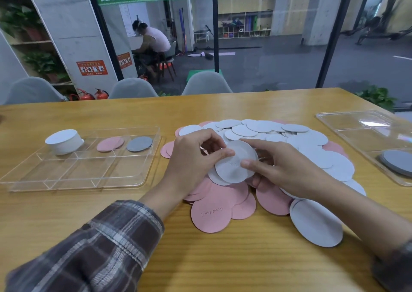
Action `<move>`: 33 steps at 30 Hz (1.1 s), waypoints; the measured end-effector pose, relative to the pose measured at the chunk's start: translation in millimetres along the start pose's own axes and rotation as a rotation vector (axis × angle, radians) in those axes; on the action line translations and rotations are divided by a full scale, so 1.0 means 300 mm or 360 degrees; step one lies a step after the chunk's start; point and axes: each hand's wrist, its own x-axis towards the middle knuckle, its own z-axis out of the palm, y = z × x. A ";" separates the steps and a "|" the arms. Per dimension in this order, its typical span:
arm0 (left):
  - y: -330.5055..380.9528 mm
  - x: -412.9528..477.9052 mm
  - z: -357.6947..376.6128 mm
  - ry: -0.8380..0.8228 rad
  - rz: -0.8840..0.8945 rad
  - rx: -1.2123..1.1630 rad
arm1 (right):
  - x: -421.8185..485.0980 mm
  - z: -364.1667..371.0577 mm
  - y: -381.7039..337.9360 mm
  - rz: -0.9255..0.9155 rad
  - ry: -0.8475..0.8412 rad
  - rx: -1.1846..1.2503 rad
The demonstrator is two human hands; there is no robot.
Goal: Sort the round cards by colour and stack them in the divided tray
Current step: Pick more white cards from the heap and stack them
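Note:
A loose pile of round cards (278,140), white, pink and grey, covers the middle of the wooden table. Both hands hold a small bunch of white cards (234,169) just above the pile. My left hand (191,158) pinches its left edge with thumb and fingers. My right hand (281,167) grips its right edge, thumb on top. The clear divided tray (93,176) lies to the left. It holds a tall white stack (64,141) in the back left compartment, a few pink cards (110,144) beside it, then grey cards (139,143).
A second clear tray (365,131) sits at the right edge of the table with a grey stack (398,161) in it. Grey chairs (206,83) stand along the far side, in front of a glass wall. A person sits beyond the glass.

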 end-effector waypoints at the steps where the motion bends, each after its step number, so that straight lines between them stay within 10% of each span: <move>1: 0.002 0.000 0.005 0.0009 0.0016 -0.0004 | 0.001 0.002 0.001 -0.0002 -0.0010 -0.0013; 27: -0.062 0.046 -0.058 -0.0175 -0.0411 0.0008 | 0.008 -0.034 0.017 0.0116 0.0470 -0.0298; 33: -0.023 0.023 -0.028 -0.0102 -0.0430 -0.0229 | 0.001 -0.027 -0.001 0.0089 0.0202 0.0005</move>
